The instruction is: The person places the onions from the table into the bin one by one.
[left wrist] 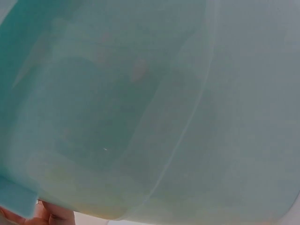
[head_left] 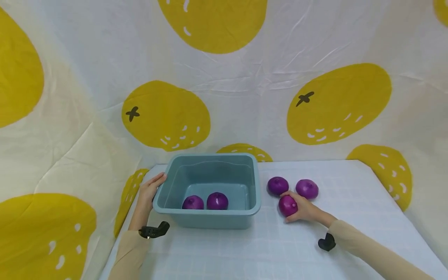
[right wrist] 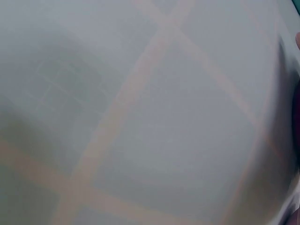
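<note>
A blue-green plastic basin [head_left: 206,219] stands on the table, with two purple onions [head_left: 217,201] lying inside near its front wall. My left hand [head_left: 148,192] rests against the basin's left side, fingertips right at the rim. The left wrist view is mostly filled by the basin wall [left wrist: 140,117], with a bit of the fingers [left wrist: 58,213] at the bottom corner. To the right of the basin, my right hand [head_left: 304,210] grips a purple onion [head_left: 287,205] between thumb and fingers. Only a dark sliver of onion [right wrist: 297,122] shows in the right wrist view.
Two more purple onions, one nearer the basin [head_left: 278,186] and one farther right [head_left: 307,189], lie just beyond the right hand. A white cloth [head_left: 266,252] covers the table. Behind it hangs a white curtain [head_left: 245,105] printed with yellow fruit.
</note>
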Motion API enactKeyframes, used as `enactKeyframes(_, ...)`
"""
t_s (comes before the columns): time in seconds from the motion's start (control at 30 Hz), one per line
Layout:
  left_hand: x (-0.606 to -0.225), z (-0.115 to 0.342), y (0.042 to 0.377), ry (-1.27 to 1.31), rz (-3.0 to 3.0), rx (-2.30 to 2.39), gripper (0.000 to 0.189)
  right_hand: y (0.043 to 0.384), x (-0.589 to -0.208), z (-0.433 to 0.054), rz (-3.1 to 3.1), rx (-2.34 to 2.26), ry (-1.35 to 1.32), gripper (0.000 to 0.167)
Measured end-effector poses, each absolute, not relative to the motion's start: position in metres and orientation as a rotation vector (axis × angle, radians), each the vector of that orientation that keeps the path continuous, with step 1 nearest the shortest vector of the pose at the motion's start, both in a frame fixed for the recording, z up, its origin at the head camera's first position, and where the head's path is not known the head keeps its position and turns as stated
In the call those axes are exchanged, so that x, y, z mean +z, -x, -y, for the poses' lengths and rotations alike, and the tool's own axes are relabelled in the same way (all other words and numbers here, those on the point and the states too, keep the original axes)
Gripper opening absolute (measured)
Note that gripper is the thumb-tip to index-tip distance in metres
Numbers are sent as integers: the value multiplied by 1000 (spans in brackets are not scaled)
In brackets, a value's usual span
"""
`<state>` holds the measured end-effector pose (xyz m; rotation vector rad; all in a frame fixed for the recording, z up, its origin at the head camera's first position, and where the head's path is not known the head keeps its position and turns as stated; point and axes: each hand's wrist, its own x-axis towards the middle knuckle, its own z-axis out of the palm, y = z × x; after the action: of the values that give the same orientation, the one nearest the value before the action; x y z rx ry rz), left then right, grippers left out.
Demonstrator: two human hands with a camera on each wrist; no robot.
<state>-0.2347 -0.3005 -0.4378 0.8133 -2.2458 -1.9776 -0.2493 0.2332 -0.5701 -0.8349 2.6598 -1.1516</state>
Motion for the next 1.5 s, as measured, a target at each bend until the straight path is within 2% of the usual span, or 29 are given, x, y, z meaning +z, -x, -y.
enactKeyframes(0.63,-442,305,229,-825,2362,-1942,71,247,-574,-232,-2631,-1205,776,78)
enactKeyframes(1.23,-439,301,234,-830,2368,-1921,72,254,-520,-236,-2695,-1113,718,72)
enactKeyframes(1.5,-439,303,233,-835,2362,-1916,74,264,-494,-227,-2656,-1116,756,76)
